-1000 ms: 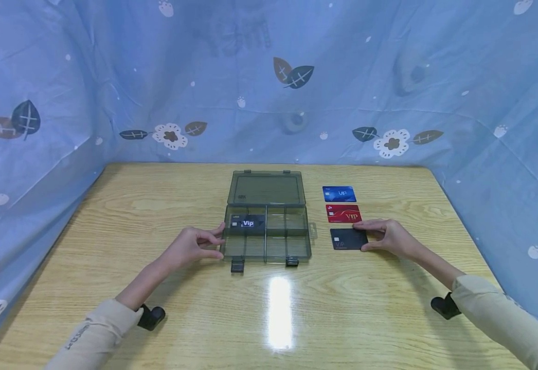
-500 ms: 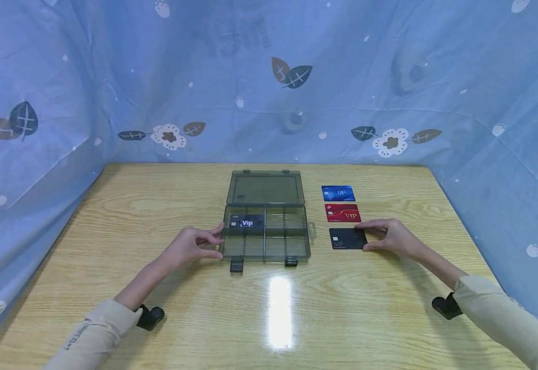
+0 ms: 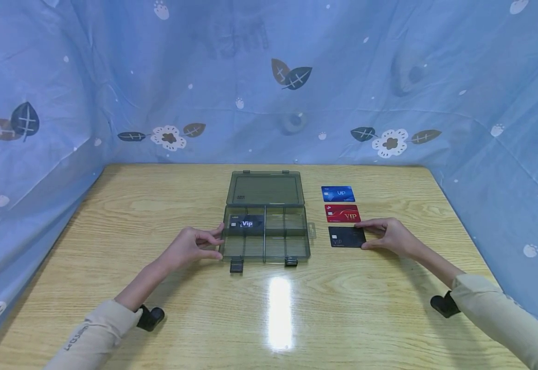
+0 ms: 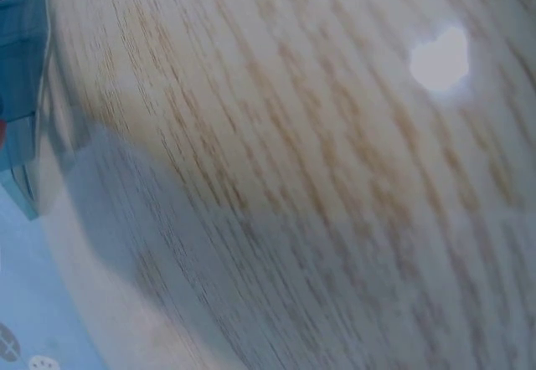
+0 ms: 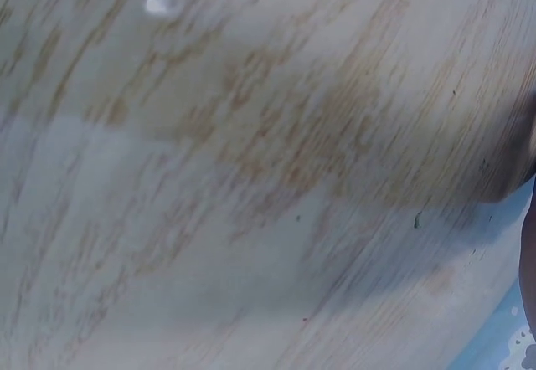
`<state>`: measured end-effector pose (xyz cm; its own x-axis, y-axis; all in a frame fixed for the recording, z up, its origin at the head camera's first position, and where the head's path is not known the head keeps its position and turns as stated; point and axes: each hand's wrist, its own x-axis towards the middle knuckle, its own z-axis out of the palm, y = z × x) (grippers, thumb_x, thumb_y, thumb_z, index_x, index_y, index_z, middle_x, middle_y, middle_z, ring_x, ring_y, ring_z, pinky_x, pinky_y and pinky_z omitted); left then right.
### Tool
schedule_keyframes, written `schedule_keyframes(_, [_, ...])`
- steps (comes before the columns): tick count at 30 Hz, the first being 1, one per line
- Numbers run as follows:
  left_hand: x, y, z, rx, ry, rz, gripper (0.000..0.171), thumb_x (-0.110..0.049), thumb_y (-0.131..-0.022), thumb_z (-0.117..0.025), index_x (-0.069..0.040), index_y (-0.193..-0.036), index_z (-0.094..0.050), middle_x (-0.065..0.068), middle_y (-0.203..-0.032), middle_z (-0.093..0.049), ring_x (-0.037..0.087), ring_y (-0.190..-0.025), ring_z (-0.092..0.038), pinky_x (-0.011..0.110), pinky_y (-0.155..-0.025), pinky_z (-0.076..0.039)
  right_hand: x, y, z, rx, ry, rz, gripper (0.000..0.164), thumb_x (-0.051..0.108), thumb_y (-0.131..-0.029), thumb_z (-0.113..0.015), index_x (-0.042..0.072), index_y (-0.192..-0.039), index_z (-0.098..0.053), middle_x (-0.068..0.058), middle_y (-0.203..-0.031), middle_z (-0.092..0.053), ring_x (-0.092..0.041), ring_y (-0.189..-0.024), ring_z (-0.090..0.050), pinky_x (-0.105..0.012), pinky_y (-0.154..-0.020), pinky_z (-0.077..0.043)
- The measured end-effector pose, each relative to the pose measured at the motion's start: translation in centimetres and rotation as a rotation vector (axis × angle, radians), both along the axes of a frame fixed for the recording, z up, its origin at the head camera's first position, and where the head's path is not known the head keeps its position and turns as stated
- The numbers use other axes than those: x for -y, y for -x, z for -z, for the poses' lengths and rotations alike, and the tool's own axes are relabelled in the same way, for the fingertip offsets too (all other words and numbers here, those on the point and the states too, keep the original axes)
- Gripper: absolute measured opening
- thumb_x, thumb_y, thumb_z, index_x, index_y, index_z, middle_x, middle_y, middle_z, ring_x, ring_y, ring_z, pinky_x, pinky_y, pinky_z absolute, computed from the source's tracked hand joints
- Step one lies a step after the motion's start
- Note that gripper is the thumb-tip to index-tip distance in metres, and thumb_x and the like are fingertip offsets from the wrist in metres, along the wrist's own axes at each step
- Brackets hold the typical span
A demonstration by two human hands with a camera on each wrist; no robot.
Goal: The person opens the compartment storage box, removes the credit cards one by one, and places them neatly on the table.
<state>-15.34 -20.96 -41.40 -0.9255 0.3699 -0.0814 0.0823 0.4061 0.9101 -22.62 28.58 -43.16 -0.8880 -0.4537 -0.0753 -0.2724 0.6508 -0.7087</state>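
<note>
A smoky-clear compartment box [image 3: 287,246] lies on the table with its lid [image 3: 266,187] folded back. Inside its back left section rests a black card [image 3: 241,224] marked "Vip". My left hand [image 3: 190,245] holds the box at its left side, thumb near the front corner and fingers along the wall. To the right of the box, my right hand [image 3: 391,236] pinches another black VIP card [image 3: 346,237] by its right end, thumb on the near edge and a finger at the far corner. A red VIP card [image 3: 342,213] lies just behind it, and a blue one [image 3: 338,193] farther back.
Two latches [image 3: 236,265] stick out from the box's front, and a hanging tab [image 3: 312,230] from its right side. Light-blue patterned cloth [image 3: 269,82] closes off the back and sides of the wooden table [image 3: 204,318]. The wrist views show mostly tabletop.
The black card in my right hand has slid slightly away from me, nearer to the red card. The left hand and the box stay where they were.
</note>
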Motion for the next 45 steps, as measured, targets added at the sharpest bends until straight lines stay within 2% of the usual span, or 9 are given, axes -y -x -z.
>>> schedule_keyframes(9, [0.0, -0.1, -0.1, -0.007, 0.010, -0.001, 0.024, -0.005, -0.073, -0.081, 0.004, -0.093, -0.071, 0.023, -0.141, -0.041, 0.030, -0.107, -0.064, 0.029, -0.088, -0.055, -0.1, 0.3, 0.1, 0.017, -0.001, -0.008, 0.054, 0.024, -0.073, -0.085, 0.005, -0.120, -0.067, -0.021, -0.124, -0.062, -0.039, -0.124, -0.050, -0.042, -0.099, -0.046])
schedule_keyframes(21, [0.1, -0.2, -0.1, -0.002, 0.008, 0.001, 0.025, -0.005, -0.074, -0.080, 0.005, -0.094, -0.071, 0.024, -0.141, -0.041, 0.030, -0.108, -0.063, 0.030, -0.089, -0.054, -0.2, 0.3, -0.1, 0.051, 0.034, -0.031, 0.054, 0.018, -0.075, -0.083, -0.001, -0.122, -0.064, -0.024, -0.126, -0.059, -0.041, -0.122, -0.051, -0.041, -0.098, -0.047])
schedule_keyframes(25, [0.2, -0.1, 0.0, -0.018, 0.017, 0.016, 0.025, -0.006, -0.074, -0.080, 0.004, -0.095, -0.070, 0.024, -0.142, -0.040, 0.030, -0.108, -0.063, 0.030, -0.090, -0.054, -0.3, 0.3, -0.2, 0.130, 0.155, 0.018, 0.059, 0.012, -0.076, -0.082, -0.005, -0.127, -0.058, -0.026, -0.128, -0.057, -0.036, -0.120, -0.054, -0.032, -0.093, -0.052])
schedule_keyframes(28, [0.2, -0.1, 0.1, -0.049, 0.029, 0.031, 0.024, -0.006, -0.074, -0.080, 0.003, -0.094, -0.070, 0.024, -0.141, -0.041, 0.029, -0.107, -0.064, 0.030, -0.090, -0.054, -0.4, 0.2, -0.6, 0.167, 0.301, 0.074, 0.061, 0.007, -0.078, -0.079, -0.009, -0.130, -0.052, -0.029, -0.130, -0.053, -0.024, -0.115, -0.060, -0.027, -0.088, -0.055])
schedule_keyframes(31, [0.3, -0.1, 0.2, -0.080, 0.028, 0.037, 0.023, -0.005, -0.074, -0.080, 0.003, -0.093, -0.070, 0.025, -0.139, -0.043, 0.029, -0.106, -0.064, 0.030, -0.089, -0.054, -0.4, 0.1, -1.3, 0.133, 0.401, 0.080, 0.058, 0.005, -0.082, -0.076, -0.011, -0.132, -0.050, -0.029, -0.131, -0.052, -0.013, -0.111, -0.061, -0.026, -0.087, -0.056])
schedule_keyframes(33, [0.3, -0.1, 0.3, -0.097, 0.027, 0.040, 0.024, -0.006, -0.074, -0.080, 0.003, -0.093, -0.070, 0.025, -0.138, -0.044, 0.029, -0.107, -0.063, 0.030, -0.089, -0.054, -0.4, 0.0, -1.8, 0.108, 0.433, 0.073, 0.054, 0.004, -0.085, -0.073, -0.009, -0.132, -0.050, -0.022, -0.132, -0.054, -0.008, -0.111, -0.060, -0.024, -0.087, -0.055])
schedule_keyframes(38, [0.5, 0.0, 0.6, -0.107, 0.031, 0.042, 0.024, -0.008, -0.075, -0.080, 0.002, -0.094, -0.070, 0.025, -0.138, -0.044, 0.030, -0.111, -0.061, 0.030, -0.091, -0.053, 0.2, -0.5, -2.3, 0.115, 0.466, 0.091, 0.050, 0.007, -0.089, -0.068, -0.002, -0.136, -0.051, -0.001, -0.131, -0.060, -0.006, -0.116, -0.057, -0.015, -0.089, -0.052])
schedule_keyframes(41, [0.6, 0.0, 0.7, -0.102, 0.028, 0.042, 0.024, -0.008, -0.075, -0.080, 0.001, -0.094, -0.070, 0.025, -0.139, -0.044, 0.030, -0.112, -0.061, 0.030, -0.092, -0.052, 1.0, -1.0, -2.2, 0.155, 0.510, 0.108, 0.051, 0.010, -0.090, -0.068, 0.000, -0.137, -0.050, 0.002, -0.132, -0.060, -0.008, -0.120, -0.055, -0.014, -0.092, -0.050])
schedule_keyframes(45, [0.5, 0.0, 0.8, -0.102, 0.020, 0.050, 0.024, -0.008, -0.076, -0.079, 0.002, -0.095, -0.069, 0.025, -0.139, -0.043, 0.031, -0.113, -0.060, 0.031, -0.092, -0.052, 2.3, -1.8, -2.3, 0.201, 0.594, 0.106, 0.050, 0.007, -0.091, -0.066, -0.002, -0.137, -0.049, -0.002, -0.132, -0.060, -0.009, -0.120, -0.056, -0.016, -0.093, -0.049])
